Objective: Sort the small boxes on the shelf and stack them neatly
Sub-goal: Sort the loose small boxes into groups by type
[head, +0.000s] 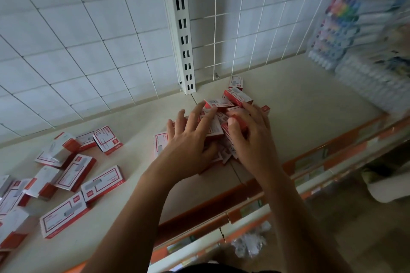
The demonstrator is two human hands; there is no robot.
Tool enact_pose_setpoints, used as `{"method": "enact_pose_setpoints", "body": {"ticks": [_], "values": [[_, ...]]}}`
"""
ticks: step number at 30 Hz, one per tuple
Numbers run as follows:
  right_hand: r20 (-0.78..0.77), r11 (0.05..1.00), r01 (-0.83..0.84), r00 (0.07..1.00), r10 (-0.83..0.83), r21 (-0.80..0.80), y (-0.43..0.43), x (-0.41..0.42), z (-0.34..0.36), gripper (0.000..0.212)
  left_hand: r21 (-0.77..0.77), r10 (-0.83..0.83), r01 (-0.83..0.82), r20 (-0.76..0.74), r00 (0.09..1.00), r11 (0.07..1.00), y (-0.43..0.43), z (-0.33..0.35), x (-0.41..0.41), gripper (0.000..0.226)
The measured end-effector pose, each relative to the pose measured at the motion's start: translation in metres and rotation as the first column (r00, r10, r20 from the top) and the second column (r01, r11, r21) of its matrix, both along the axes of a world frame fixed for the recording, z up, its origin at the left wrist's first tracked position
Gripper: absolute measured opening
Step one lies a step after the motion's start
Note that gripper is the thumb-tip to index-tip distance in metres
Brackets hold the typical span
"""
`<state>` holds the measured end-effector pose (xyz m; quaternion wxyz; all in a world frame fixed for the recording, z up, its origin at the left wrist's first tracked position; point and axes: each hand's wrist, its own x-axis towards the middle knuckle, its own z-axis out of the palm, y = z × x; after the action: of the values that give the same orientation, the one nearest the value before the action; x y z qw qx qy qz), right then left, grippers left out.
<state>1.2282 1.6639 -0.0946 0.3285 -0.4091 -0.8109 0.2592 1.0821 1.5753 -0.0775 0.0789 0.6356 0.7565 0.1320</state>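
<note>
In the centre of the frame, a pile of small red-and-white cardboard boxes [218, 103] lies on the flat cream shelf [306, 113], near its orange front edge [315, 153]. Both hands are on this pile. The left hand [188, 139] has a spread grip: the fingers are straight and apart, and they rest on top of the boxes without closing on any. The grip of the right hand [250, 137] is curled around 1 small red box [241, 123], with the thumb on its near end. 1 more single small box [236, 82] stands alone behind the pile, near the white slotted metal post [184, 40]. At the lower left of the frame, larger flat red-and-white boxes [88, 186] lie scattered, well apart from the pile.

I think the main danger is the loose pile itself. The boxes lie at many angles, so if the right hand lifts its box, the neighbours leaning on it may slide. The spread left hand could also push some boxes toward the orange edge, and they would fall from the shelf. A second danger is mixing the 2 sizes, because both have the same colours.

As for writing, the larger boxes show a small red square logo, a red frame and a grey picture on a white face. Some small boxes show a barcode. The printed lines are too small to read, so I cannot give any brand. The clear packs of coloured markers [339, 22] at the upper right are blurred.
</note>
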Motion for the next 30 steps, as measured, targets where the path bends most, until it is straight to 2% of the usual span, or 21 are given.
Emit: {"method": "enact_pose_setpoints", "body": {"ticks": [3,6,9,13,16,24,30], "values": [[-0.062,0.998,-0.060,0.996,0.062,0.023,-0.007,0.002,0.000,0.048,0.056,-0.027,0.019,0.141,0.990,0.998,-0.008,0.003,-0.007,0.077],[-0.068,0.990,-0.102,0.992,0.109,0.093,-0.017,0.000,0.006,0.047,0.144,-0.049,0.019,0.208,0.977,0.989,-0.023,0.006,-0.013,0.076],[-0.058,0.985,-0.129,0.989,0.136,0.115,-0.030,-0.009,0.015,0.049,0.189,-0.030,-0.005,0.180,0.983,0.982,-0.044,0.008,-0.018,0.070],[-0.175,0.961,-0.166,0.963,0.207,0.221,-0.057,-0.028,0.028,0.037,0.268,0.023,-0.052,0.109,0.994,0.962,-0.085,0.011,-0.028,0.057],[-0.185,0.928,-0.237,0.937,0.297,0.289,-0.084,-0.051,0.035,0.034,0.302,0.090,-0.116,0.098,0.991,0.946,-0.124,0.014,-0.042,0.049],[-0.141,0.829,-0.519,0.823,0.550,0.208,-0.162,-0.126,0.034,0.032,0.319,0.301,-0.316,0.098,0.949,0.893,-0.233,0.017,-0.086,0.047],[-0.035,0.811,-0.575,0.813,0.581,0.109,-0.191,-0.146,0.024,0.040,0.298,0.305,-0.323,0.106,0.946,0.898,-0.264,0.010,-0.100,0.043]]}}
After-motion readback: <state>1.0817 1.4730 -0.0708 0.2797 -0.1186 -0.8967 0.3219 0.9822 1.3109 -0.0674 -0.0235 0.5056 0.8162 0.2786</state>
